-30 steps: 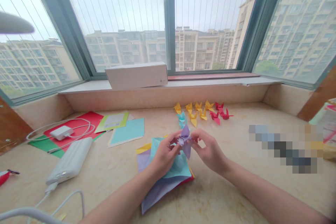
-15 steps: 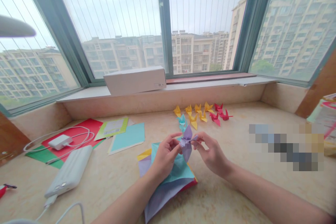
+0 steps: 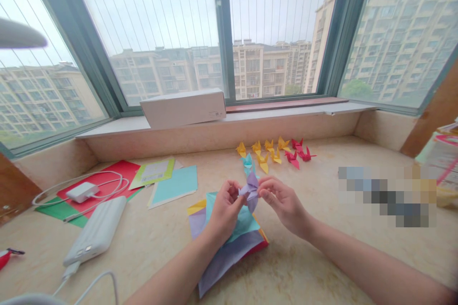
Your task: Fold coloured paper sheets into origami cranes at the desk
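Observation:
A purple origami crane (image 3: pixel 252 186) is held up between both hands, above a stack of coloured paper. My left hand (image 3: pixel 229 207) pinches its left side between thumb and fingers. On the opposite side, the thumb and fingertips of my right hand (image 3: pixel 281 202) close on the crane's right edge. Beneath them lies creased paper, a light blue sheet (image 3: pixel 244 228) over a purple sheet (image 3: pixel 223 257), with yellow and red edges showing. Just beyond the hands stand light blue cranes (image 3: pixel 247 163), partly hidden by the held one.
Several yellow cranes (image 3: pixel 263 163) and red cranes (image 3: pixel 293 158) stand toward the back. At left lie a white power bank (image 3: pixel 96 231), a charger (image 3: pixel 82 192), cables and flat sheets of blue paper (image 3: pixel 177 186) and red paper (image 3: pixel 121 169). A white box (image 3: pixel 184 109) rests on the sill.
The purple crane has turned and tilted between my fingers, and its upright wing looks lower and more foreshortened. Both hands keep their pinch, with the right one shifted slightly left.

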The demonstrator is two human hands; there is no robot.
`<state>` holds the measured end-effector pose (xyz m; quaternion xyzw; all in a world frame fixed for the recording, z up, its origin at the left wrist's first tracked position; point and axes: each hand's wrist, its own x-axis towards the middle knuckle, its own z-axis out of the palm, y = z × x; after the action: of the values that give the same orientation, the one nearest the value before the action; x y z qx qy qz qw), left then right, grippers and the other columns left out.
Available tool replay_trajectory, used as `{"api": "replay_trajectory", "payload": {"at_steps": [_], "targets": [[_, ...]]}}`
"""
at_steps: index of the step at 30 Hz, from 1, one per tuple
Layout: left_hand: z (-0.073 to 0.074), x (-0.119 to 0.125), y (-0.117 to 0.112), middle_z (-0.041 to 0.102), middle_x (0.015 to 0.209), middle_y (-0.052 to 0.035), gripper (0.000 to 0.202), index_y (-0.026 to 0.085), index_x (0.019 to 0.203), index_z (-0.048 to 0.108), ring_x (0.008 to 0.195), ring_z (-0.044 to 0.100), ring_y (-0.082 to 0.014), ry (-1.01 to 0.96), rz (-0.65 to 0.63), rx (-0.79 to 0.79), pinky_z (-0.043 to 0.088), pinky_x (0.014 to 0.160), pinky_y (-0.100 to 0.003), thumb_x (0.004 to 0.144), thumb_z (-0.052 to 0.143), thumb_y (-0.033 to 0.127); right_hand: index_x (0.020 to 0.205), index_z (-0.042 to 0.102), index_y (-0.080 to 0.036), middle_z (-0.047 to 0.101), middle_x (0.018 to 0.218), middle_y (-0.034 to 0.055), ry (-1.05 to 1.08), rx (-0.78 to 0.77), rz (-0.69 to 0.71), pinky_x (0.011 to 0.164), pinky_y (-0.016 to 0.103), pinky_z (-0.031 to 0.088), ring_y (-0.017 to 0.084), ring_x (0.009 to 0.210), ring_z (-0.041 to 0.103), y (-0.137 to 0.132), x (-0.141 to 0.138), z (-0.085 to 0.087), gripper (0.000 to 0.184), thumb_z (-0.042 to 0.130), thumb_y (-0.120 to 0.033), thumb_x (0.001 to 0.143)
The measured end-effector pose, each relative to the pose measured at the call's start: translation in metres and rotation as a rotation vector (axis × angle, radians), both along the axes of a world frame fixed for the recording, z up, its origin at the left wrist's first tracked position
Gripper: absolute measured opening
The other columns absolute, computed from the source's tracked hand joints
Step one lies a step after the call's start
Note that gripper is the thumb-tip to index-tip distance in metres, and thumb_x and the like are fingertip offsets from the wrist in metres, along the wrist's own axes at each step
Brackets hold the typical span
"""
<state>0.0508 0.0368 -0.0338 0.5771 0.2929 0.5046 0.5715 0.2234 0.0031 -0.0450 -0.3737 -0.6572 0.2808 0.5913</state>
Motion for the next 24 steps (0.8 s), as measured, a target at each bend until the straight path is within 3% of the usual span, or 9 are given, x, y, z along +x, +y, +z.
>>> {"api": "replay_trajectory", "payload": {"at_steps": [5,9,14,19,24], "targets": [[0.001,-0.001,-0.003,0.063,0.078,0.0008,0.034,0.018,0.083,0.055,0.072,0.057,-0.0133,0.054,0.037,0.063,0.041,0.063,-0.021,0.074,0.077,0.042,0.112,0.057,-0.026,0.065,0.1,0.0033,0.036,-0.032,0.001,0.076,0.032,0.05,0.017,0.084,0.063,-0.003,-0.004,0.002,0.032,0.074,-0.032,0.084],[0.002,-0.002,-0.004,0.067,0.084,-0.0016,0.025,0.018,0.088,0.059,0.08,0.061,-0.0159,0.088,0.044,0.063,0.044,0.07,-0.023,0.075,0.076,0.032,0.106,0.067,-0.025,0.061,0.103,0.0047,-0.141,0.036,-0.029,0.079,0.033,0.051,0.017,0.086,0.06,-0.007,-0.004,0.006,0.02,0.069,-0.027,0.086],[-0.004,-0.003,-0.004,0.071,0.1,-0.0067,0.024,0.018,0.098,0.063,0.097,0.064,-0.0219,0.083,0.064,0.141,0.046,0.08,-0.027,0.081,0.071,0.032,0.109,0.071,-0.027,0.058,0.112,0.0079,-0.185,0.1,-0.068,0.095,0.04,0.05,0.023,0.108,0.058,-0.011,-0.005,0.011,0.021,0.064,-0.024,0.089],[-0.005,-0.003,-0.005,0.071,0.106,-0.0085,0.026,0.018,0.102,0.065,0.101,0.066,-0.0234,0.049,0.07,0.225,0.048,0.086,-0.031,0.086,0.068,0.038,0.112,0.071,-0.027,0.062,0.112,0.0087,-0.16,0.088,-0.029,0.087,0.038,0.053,0.022,0.103,0.06,-0.014,-0.005,0.014,0.024,0.064,-0.026,0.089],[-0.004,-0.002,-0.007,0.073,0.103,-0.0078,0.026,0.018,0.102,0.067,0.097,0.067,-0.0219,0.073,0.084,0.221,0.049,0.086,-0.03,0.085,0.069,0.038,0.111,0.071,-0.023,0.065,0.115,0.0091,0.0,-0.105,0.063,0.086,0.037,0.053,0.019,0.092,0.064,-0.013,-0.004,0.015,0.026,0.063,-0.037,0.091]]}}
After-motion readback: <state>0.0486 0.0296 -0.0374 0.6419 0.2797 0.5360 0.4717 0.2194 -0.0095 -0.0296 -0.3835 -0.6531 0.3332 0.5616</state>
